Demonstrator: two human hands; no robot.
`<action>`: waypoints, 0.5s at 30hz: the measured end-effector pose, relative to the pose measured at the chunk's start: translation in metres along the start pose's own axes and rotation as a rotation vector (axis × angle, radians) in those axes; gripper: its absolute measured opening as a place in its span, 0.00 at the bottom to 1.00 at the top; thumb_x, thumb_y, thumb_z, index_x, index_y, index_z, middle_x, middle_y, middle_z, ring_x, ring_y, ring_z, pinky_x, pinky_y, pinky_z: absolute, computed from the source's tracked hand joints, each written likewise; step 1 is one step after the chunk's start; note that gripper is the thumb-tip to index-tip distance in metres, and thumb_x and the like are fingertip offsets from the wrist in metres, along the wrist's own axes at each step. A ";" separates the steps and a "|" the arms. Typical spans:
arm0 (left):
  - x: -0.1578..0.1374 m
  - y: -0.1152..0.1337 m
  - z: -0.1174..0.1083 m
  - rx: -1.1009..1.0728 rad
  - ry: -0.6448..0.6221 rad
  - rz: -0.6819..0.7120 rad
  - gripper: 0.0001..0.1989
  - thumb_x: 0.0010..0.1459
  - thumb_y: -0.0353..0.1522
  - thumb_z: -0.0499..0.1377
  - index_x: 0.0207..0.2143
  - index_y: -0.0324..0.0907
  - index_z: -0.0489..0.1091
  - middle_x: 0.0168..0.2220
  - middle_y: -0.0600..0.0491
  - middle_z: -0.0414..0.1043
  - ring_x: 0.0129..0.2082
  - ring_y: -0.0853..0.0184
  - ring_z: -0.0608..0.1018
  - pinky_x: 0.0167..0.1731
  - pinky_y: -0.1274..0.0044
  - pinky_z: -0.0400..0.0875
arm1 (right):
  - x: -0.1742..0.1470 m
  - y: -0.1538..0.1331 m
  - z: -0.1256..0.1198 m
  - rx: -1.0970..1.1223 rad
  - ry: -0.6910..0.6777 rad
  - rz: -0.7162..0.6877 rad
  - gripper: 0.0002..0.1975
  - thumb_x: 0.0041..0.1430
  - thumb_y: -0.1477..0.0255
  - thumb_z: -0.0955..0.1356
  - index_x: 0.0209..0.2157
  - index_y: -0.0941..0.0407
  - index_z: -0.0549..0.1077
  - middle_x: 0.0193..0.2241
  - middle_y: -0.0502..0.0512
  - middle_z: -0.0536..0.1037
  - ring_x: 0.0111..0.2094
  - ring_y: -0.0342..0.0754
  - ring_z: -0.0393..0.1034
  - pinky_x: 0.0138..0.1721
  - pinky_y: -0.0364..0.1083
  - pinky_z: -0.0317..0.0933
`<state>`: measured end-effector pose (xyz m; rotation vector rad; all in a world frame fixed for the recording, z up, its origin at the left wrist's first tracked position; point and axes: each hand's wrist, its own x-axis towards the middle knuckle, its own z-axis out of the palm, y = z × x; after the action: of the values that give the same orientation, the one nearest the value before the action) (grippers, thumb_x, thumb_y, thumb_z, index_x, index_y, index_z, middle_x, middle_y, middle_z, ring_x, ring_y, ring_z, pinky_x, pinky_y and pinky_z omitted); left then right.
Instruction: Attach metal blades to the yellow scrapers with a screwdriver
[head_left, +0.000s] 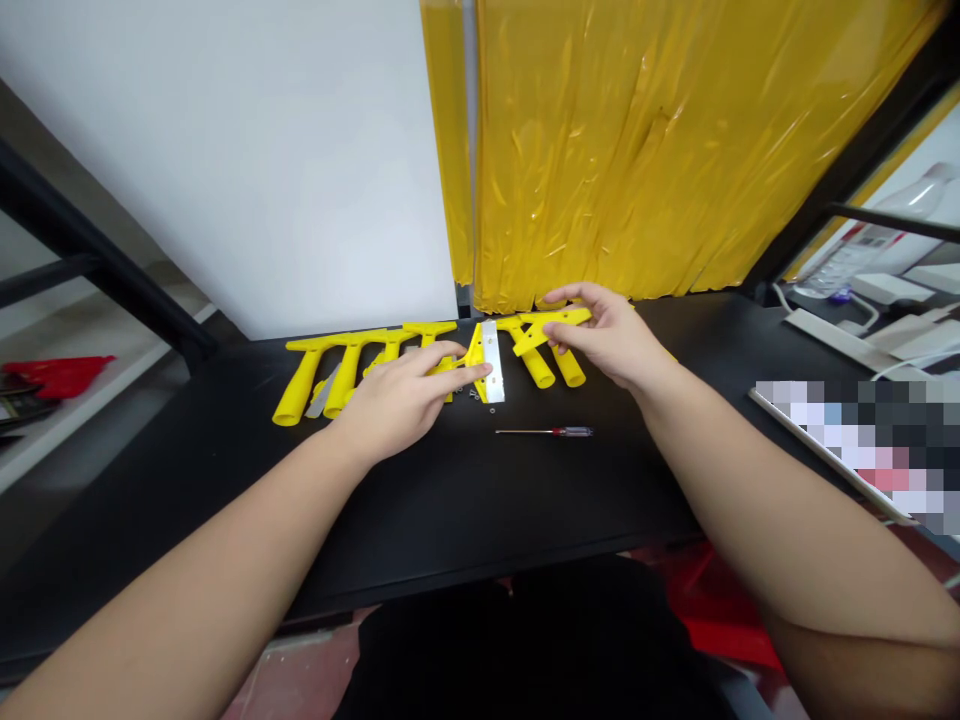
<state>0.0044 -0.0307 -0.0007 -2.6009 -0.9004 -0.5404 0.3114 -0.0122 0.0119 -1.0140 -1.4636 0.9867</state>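
My left hand [401,395] is closed on a yellow scraper handle [475,362] whose wide head points to the right. Along that head lies a silver metal blade [493,365], with a fingertip of this hand at its edge. Between the thumb and fingers of my right hand [604,335] is a flat yellow plate [551,331] with holes, held tilted above the table. Just below the blade are tiny screws [474,395] and a small nut [492,410]. A screwdriver [544,432] with a clear and red handle lies in front of both hands.
Several yellow scraper handles [296,390] lie in a row on the left of the black table [480,500]. Two more handles [540,370] lie behind my right hand. A white panel [300,170] and yellow film [600,150] stand at the back. A plastic bottle [862,245] is at the far right.
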 end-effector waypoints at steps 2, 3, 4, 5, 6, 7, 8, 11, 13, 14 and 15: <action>0.000 0.001 0.002 -0.008 -0.001 0.009 0.25 0.71 0.28 0.53 0.65 0.61 0.72 0.63 0.49 0.73 0.51 0.57 0.81 0.39 0.71 0.77 | 0.000 -0.002 0.000 0.121 -0.008 0.040 0.27 0.46 0.68 0.82 0.45 0.53 0.71 0.24 0.44 0.77 0.24 0.42 0.72 0.29 0.42 0.68; 0.001 0.001 0.002 -0.016 0.001 0.014 0.25 0.72 0.28 0.53 0.64 0.60 0.72 0.62 0.49 0.73 0.52 0.57 0.81 0.40 0.70 0.77 | 0.000 -0.003 0.001 0.169 -0.042 0.075 0.28 0.44 0.68 0.83 0.42 0.53 0.70 0.23 0.43 0.76 0.23 0.41 0.70 0.28 0.41 0.67; 0.001 0.001 0.003 -0.025 0.003 0.019 0.25 0.72 0.28 0.52 0.64 0.60 0.72 0.62 0.49 0.73 0.53 0.56 0.81 0.41 0.69 0.78 | -0.001 -0.004 0.003 0.201 -0.089 0.111 0.28 0.42 0.68 0.84 0.40 0.53 0.70 0.23 0.43 0.76 0.23 0.40 0.70 0.27 0.40 0.66; 0.002 0.002 0.003 -0.035 0.004 0.027 0.25 0.72 0.28 0.52 0.64 0.60 0.72 0.62 0.48 0.74 0.54 0.56 0.80 0.42 0.69 0.78 | -0.003 -0.004 0.006 0.217 -0.141 0.145 0.27 0.41 0.68 0.85 0.38 0.53 0.70 0.23 0.43 0.75 0.24 0.40 0.70 0.28 0.40 0.67; 0.002 0.002 0.004 -0.044 0.008 0.036 0.24 0.73 0.28 0.52 0.64 0.60 0.72 0.62 0.48 0.74 0.54 0.56 0.80 0.43 0.68 0.79 | -0.004 -0.004 0.009 0.222 -0.189 0.173 0.26 0.41 0.68 0.85 0.35 0.54 0.71 0.23 0.43 0.75 0.25 0.39 0.71 0.28 0.40 0.67; 0.002 0.003 0.004 -0.051 0.014 0.046 0.24 0.73 0.28 0.52 0.64 0.59 0.72 0.62 0.48 0.74 0.55 0.56 0.80 0.44 0.67 0.79 | -0.005 -0.003 0.013 0.224 -0.227 0.195 0.24 0.42 0.68 0.85 0.34 0.55 0.71 0.24 0.44 0.76 0.26 0.39 0.71 0.30 0.40 0.68; 0.003 0.003 0.004 -0.054 0.021 0.053 0.24 0.73 0.28 0.51 0.64 0.59 0.73 0.62 0.47 0.74 0.55 0.56 0.81 0.45 0.67 0.79 | -0.006 -0.002 0.016 0.226 -0.253 0.213 0.23 0.42 0.68 0.85 0.33 0.55 0.72 0.24 0.45 0.76 0.26 0.39 0.72 0.30 0.39 0.69; 0.003 0.004 0.005 -0.050 0.043 0.076 0.23 0.73 0.28 0.52 0.63 0.58 0.74 0.63 0.47 0.74 0.53 0.56 0.82 0.45 0.66 0.80 | -0.008 0.004 0.025 0.239 -0.274 0.273 0.21 0.44 0.68 0.84 0.34 0.55 0.74 0.25 0.46 0.78 0.26 0.39 0.72 0.30 0.40 0.71; 0.003 0.005 0.005 -0.043 0.054 0.086 0.23 0.73 0.28 0.52 0.62 0.57 0.74 0.63 0.46 0.74 0.53 0.56 0.82 0.45 0.65 0.80 | -0.007 0.007 0.028 0.238 -0.265 0.306 0.21 0.43 0.69 0.84 0.34 0.56 0.74 0.23 0.45 0.77 0.25 0.39 0.72 0.29 0.40 0.72; 0.004 0.005 0.005 -0.042 0.061 0.092 0.23 0.73 0.28 0.52 0.62 0.57 0.75 0.64 0.46 0.73 0.53 0.55 0.82 0.45 0.65 0.80 | -0.007 0.007 0.029 0.235 -0.259 0.316 0.21 0.43 0.70 0.84 0.33 0.56 0.74 0.23 0.45 0.77 0.24 0.39 0.72 0.29 0.40 0.73; 0.004 0.006 0.005 -0.042 0.068 0.098 0.22 0.73 0.28 0.52 0.62 0.56 0.75 0.64 0.46 0.73 0.54 0.55 0.82 0.45 0.64 0.80 | -0.007 0.008 0.030 0.235 -0.252 0.321 0.22 0.42 0.70 0.85 0.33 0.56 0.74 0.23 0.45 0.77 0.25 0.39 0.72 0.29 0.40 0.73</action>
<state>0.0122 -0.0311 -0.0041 -2.6307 -0.7432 -0.6234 0.2830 -0.0184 -0.0009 -0.9953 -1.3677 1.5268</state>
